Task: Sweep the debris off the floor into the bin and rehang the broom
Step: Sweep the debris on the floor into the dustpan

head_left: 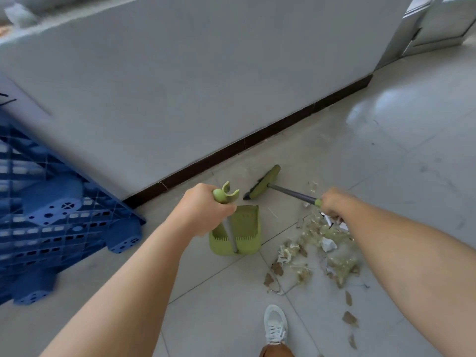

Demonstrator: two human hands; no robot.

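Both hands are seen closed around handles. The left hand (203,210) is wrapped around the top of the dustpan's upright handle, where a green clip (226,193) sticks out above the fist. The right hand (334,203) is clenched on the green grip end of the broom (265,182), whose grey shaft runs away from the hand to a green head with dark bristles.

The green dustpan (243,231) is taken as the landmark. It is stood on the tiled floor (231,300) directly below the left hand, its toothed edge visible inside. The broom head is held just beyond the dustpan, near the dark skirting strip (257,145) at the foot of a pale wall (206,73); whether the bristles touch the floor cannot be told. The debris (322,251), made up of brown leaf-like scraps, crumpled white paper and yellowish shreds, is spread on the floor just to the right of the dustpan, partly covered by the right forearm, with a few brown bits trailing nearer the viewer. A white shoe (275,325) is planted on the floor on the near side of the dustpan. Blue plastic lattice crates (51,215) are stacked well to the left of the dustpan, against the wall. No readable writing or brand is seen anywhere.
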